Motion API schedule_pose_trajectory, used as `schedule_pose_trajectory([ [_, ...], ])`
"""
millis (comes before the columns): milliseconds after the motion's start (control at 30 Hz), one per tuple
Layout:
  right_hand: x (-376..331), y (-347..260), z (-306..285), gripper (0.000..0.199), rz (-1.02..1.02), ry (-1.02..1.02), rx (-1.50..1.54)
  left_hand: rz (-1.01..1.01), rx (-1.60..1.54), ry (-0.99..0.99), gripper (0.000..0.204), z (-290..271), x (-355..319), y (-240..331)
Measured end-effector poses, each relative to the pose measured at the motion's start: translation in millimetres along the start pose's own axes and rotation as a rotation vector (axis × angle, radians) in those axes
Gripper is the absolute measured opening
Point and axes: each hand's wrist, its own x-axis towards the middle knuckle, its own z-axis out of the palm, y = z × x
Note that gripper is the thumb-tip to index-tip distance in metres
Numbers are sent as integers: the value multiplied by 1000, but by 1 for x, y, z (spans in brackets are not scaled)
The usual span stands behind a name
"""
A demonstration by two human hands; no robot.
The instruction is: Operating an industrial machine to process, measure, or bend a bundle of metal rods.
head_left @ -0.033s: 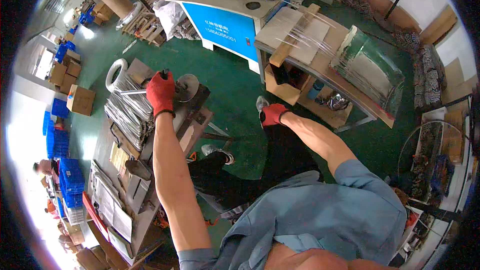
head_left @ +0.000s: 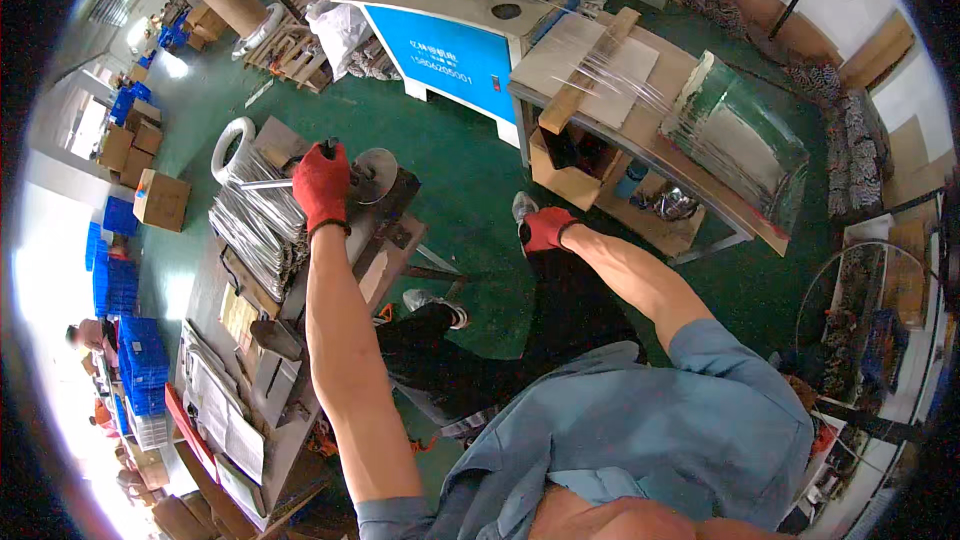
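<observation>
My left hand (head_left: 322,185), in a red glove, is closed around a thin metal rod (head_left: 262,183) on a small bench machine, beside its round metal disc (head_left: 380,172). A stack of shiny metal rod bundles (head_left: 255,230) lies just left of that hand on the workbench (head_left: 205,290). My right hand (head_left: 548,228), also red-gloved, rests as a loose fist on my knee in black trousers and holds nothing. Both bare forearms come up from the lower edge.
A white coil (head_left: 228,145) lies behind the bundles. A blue machine cabinet (head_left: 450,50) and a wooden table with plastic-wrapped wire parts (head_left: 735,140) stand ahead on the green floor. Cardboard boxes (head_left: 160,198) and blue crates (head_left: 135,360) line the left, where another person (head_left: 85,335) stands.
</observation>
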Motion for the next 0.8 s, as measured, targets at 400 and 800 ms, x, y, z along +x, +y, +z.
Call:
schedule_pose_trajectory([
  [400,1,10,1,63,-77,118,-83,38,38,23,39,6,3,-3],
  [800,-40,24,-70,51,-453,616,-382,24,-13,-16,39,4,4,-2],
])
